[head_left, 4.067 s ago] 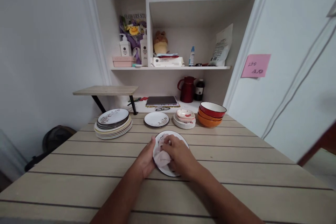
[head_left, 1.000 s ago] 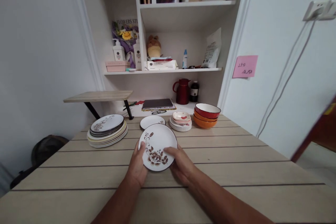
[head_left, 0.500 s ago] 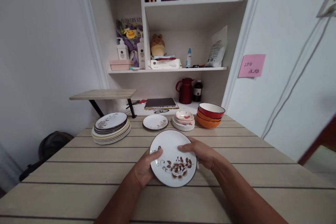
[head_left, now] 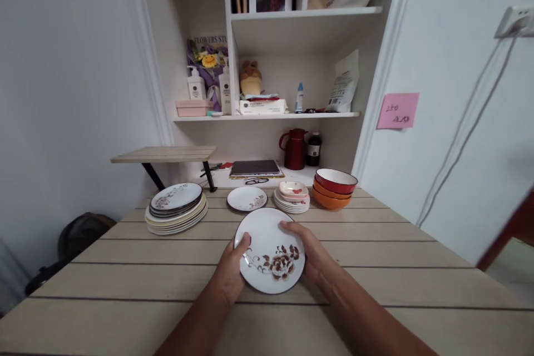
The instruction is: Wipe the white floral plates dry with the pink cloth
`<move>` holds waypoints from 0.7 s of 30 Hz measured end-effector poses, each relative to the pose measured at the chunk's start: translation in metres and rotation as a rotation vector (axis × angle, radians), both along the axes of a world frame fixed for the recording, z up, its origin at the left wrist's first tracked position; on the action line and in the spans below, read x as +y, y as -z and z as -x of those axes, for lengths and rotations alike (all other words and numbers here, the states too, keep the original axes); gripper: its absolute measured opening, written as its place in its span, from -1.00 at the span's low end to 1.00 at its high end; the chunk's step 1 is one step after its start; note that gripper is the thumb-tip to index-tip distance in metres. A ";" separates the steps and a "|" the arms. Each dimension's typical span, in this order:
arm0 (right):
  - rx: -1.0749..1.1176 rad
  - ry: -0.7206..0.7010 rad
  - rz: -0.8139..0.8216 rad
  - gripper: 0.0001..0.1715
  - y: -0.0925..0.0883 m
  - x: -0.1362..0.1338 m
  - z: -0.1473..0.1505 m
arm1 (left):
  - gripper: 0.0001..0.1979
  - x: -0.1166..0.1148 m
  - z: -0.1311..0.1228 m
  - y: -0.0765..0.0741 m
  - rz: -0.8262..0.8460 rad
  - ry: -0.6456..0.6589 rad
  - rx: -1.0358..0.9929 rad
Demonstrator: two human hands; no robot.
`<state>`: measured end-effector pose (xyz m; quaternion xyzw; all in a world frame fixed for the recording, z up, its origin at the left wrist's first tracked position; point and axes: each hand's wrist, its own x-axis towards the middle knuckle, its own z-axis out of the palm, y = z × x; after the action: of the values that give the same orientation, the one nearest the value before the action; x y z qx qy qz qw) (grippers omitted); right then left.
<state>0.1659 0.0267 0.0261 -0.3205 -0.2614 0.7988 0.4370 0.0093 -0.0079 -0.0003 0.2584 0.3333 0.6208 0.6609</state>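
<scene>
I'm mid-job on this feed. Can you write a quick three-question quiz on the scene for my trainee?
1. True or false: the left hand and the right hand both hold the round, white, dark-rimmed plate with brown flowers.
2. In this view, where is the stack of round red and orange bowls relative to the small white dish with a red heart?
A) to its left
B) to its right
C) underneath it
3. Fill the gap: the pink paper note with handwriting is stuck to the white ____.

Key: 1. True. 2. B. 3. wall.
</scene>
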 end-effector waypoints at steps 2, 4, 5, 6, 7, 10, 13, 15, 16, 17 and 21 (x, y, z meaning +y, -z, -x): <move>0.064 -0.029 -0.001 -0.43 0.002 -0.002 0.001 | -0.48 0.002 0.001 0.001 -0.013 -0.016 -0.027; 0.171 -0.078 -0.046 -0.47 0.005 -0.004 0.004 | -0.50 0.005 0.003 0.003 -0.020 -0.032 -0.072; 0.228 -0.105 -0.071 -0.48 0.007 -0.006 0.007 | -0.51 0.007 0.005 0.003 -0.022 -0.038 -0.101; 0.277 -0.133 -0.090 -0.49 0.008 -0.007 0.010 | -0.52 0.009 0.007 0.004 -0.023 -0.042 -0.129; 0.315 -0.156 -0.105 -0.50 0.010 -0.007 0.012 | -0.53 0.010 0.008 0.004 -0.023 -0.043 -0.155; 0.355 -0.171 -0.189 -0.47 0.012 -0.010 0.019 | -0.54 0.012 0.011 0.005 -0.019 -0.055 -0.201; 0.294 -0.156 -0.342 -0.30 0.014 -0.012 0.023 | -0.56 0.013 0.012 0.005 -0.004 -0.082 -0.211; 0.227 -0.178 -0.417 -0.16 0.017 -0.014 0.024 | -0.58 0.014 0.013 0.006 0.019 -0.107 -0.217; 0.189 -0.191 -0.440 -0.13 0.018 -0.015 0.025 | -0.58 0.014 0.014 0.006 0.032 -0.124 -0.228; 0.141 -0.204 -0.455 -0.14 0.020 -0.015 0.026 | -0.59 0.015 0.015 0.006 0.047 -0.144 -0.244; -0.083 -0.259 -0.465 -0.37 0.020 -0.018 0.022 | -0.59 0.018 0.025 0.004 0.074 -0.236 -0.301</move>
<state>0.1442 0.0084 0.0061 -0.2077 -0.4944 0.7527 0.3820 -0.0154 0.0102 -0.0043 0.0974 0.2812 0.7129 0.6350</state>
